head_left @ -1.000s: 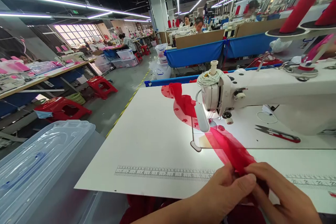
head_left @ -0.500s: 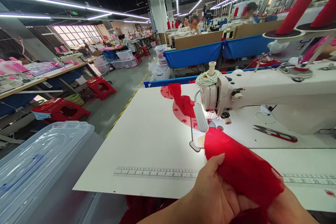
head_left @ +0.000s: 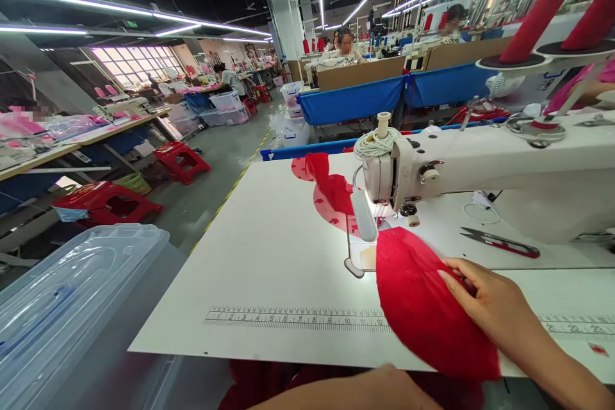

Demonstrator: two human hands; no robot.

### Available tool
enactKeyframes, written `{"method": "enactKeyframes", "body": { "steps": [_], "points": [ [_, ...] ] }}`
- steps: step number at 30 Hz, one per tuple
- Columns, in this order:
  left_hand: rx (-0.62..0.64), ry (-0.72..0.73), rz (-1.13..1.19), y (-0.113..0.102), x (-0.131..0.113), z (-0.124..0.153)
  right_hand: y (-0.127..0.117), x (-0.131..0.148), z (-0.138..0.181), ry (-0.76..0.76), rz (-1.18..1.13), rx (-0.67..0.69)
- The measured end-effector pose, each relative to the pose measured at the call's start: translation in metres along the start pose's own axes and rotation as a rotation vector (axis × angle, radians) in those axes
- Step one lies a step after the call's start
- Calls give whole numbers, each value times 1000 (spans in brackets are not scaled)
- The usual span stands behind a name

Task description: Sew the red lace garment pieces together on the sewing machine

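A piece of red fabric (head_left: pixel 423 307) lies spread on the white sewing table (head_left: pixel 269 256), its upper tip under the head of the white sewing machine (head_left: pixel 480 166). My right hand (head_left: pixel 485 301) rests flat on the fabric's right side with the fingers stretched out. My left hand (head_left: pixel 384 387) is at the table's front edge, below the fabric; only its back shows and the fingers are hidden. More red fabric (head_left: pixel 331 195) trails away behind the needle.
Red thread snips (head_left: pixel 500 243) lie on the machine bed to the right. A ruler strip (head_left: pixel 298 318) runs along the table front. A clear plastic bin lid (head_left: pixel 72 295) sits at my left. Red stools (head_left: pixel 108 202), benches and other workers fill the hall.
The bunched fabric has been opened out and laid flat on the table. My right hand moved up onto it; my left hand dropped to the table's front edge.
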State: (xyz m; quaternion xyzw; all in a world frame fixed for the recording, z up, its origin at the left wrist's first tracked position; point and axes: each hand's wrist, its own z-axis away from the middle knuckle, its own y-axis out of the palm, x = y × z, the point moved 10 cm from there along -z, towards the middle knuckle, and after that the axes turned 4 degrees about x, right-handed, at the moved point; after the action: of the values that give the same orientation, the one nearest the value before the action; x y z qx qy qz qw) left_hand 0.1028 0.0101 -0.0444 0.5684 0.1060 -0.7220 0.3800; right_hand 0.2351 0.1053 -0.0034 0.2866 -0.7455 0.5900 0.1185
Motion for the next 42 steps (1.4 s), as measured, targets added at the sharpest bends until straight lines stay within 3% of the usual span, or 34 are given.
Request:
{"method": "enactKeyframes", "body": {
  "steps": [2,5,8,10,14,17,19,23,26,30,32,35,39,42],
  "points": [
    [-124,56,-106,-23,-27,-1,-4,18,5,-93,79,-79],
    [-452,166,-139,-74,-61,-9,-4,57,15,-312,192,-163],
    [-535,148,12,-101,-55,-27,6,84,25,-465,261,-174],
    [-546,156,35,-108,-48,-33,11,87,26,-478,235,-139],
    [-541,148,38,-108,-40,-33,19,63,7,-248,42,61],
    [-542,126,16,-107,-40,-33,17,43,-12,-3,-31,104],
    [-549,115,-15,-108,-40,-33,19,43,-22,61,-3,126],
    [-560,119,-80,-107,-41,-31,37,57,-33,-24,162,268],
    [-551,150,-114,-103,-45,-28,41,48,-40,-49,306,327],
    [-512,173,-242,-95,-55,-23,15,29,-50,37,468,140],
    [-499,179,-316,-91,-59,-22,15,41,-47,-99,376,105],
    [-508,162,-394,-90,-61,-21,34,63,-33,-363,205,229],
    [-547,119,-430,-91,-60,-20,25,43,-41,-201,325,124],
    [-583,105,-458,-93,-59,-20,18,61,-43,-281,104,125]
  ]
}}
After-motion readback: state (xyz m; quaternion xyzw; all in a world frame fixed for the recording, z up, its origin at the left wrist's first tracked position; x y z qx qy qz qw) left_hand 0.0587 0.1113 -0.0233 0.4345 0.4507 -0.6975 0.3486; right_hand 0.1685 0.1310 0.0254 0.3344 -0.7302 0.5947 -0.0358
